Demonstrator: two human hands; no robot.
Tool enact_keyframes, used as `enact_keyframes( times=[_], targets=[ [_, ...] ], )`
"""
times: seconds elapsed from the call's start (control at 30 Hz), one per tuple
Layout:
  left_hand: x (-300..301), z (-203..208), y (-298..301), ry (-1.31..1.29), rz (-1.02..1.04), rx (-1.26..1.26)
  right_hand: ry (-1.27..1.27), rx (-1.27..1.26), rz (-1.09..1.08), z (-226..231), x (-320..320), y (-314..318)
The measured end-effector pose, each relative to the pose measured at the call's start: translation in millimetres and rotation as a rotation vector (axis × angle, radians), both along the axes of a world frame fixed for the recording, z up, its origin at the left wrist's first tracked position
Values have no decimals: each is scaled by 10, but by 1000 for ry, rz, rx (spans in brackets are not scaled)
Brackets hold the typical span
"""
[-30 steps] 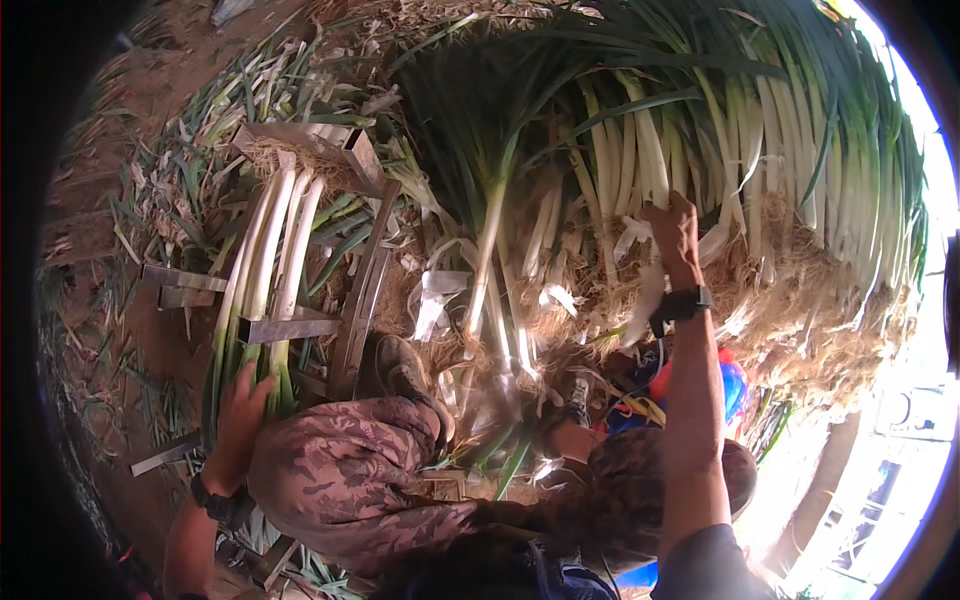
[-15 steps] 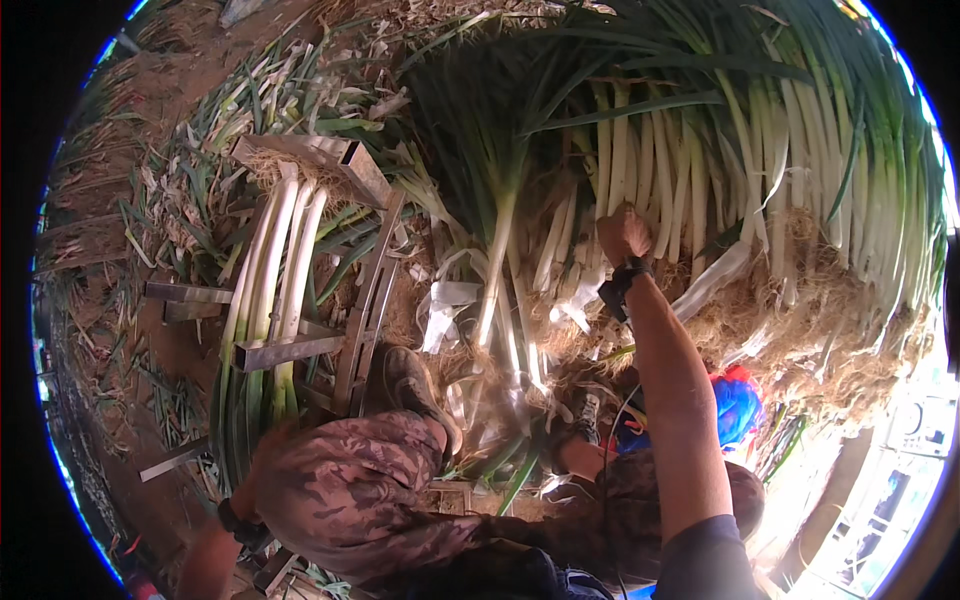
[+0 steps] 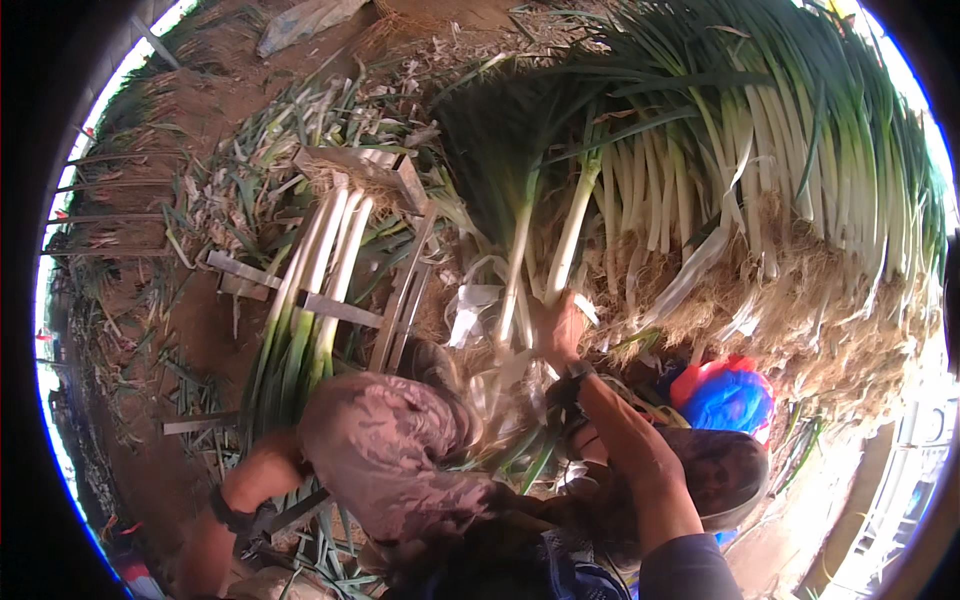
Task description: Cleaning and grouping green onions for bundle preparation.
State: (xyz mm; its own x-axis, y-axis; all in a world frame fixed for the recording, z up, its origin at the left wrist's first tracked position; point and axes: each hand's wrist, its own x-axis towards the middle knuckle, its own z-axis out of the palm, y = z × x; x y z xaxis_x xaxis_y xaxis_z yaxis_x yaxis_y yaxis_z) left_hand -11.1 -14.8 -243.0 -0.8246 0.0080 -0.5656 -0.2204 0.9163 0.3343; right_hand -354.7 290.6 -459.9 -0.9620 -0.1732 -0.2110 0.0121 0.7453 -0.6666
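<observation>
Your right hand [image 3: 560,325] is closed on 2 leeks [image 3: 545,235] at the big pile [image 3: 800,200]; the left hand [image 3: 265,465], left of it, grips the bundle [image 3: 305,300]. Looks like pulling stalks; next needs a clean tug free.

Rack [image 3: 340,312] left of leek pile [image 3: 760,200]

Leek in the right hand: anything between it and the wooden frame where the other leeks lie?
Mostly clear. The right hand grips a leek pulled from the big pile. Between it and the wooden frame lie only loose peelings and a white strip on the ground; the person's knee sits just below that path.
</observation>
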Motion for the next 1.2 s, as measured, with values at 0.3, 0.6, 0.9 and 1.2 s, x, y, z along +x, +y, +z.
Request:
enact_keyframes(
  times=[0.3, 0.6, 0.9, 1.2],
  targets=[
    [228, 1116, -106, 432, 432, -242, -116, -326, 173, -74, 1159, -150],
    [-888, 499, 1931, 546, 789, 832, -94, -395, 281, 766, 1134, -219],
    [-2186, -1269, 2159, 94, 975, 1744, 140, -39, 498, 866, 622, 319],
    [-2457, -1721, 2343, -210, 1411, 1550, 71, 125, 655, 1013, 586, 802]
  ],
)
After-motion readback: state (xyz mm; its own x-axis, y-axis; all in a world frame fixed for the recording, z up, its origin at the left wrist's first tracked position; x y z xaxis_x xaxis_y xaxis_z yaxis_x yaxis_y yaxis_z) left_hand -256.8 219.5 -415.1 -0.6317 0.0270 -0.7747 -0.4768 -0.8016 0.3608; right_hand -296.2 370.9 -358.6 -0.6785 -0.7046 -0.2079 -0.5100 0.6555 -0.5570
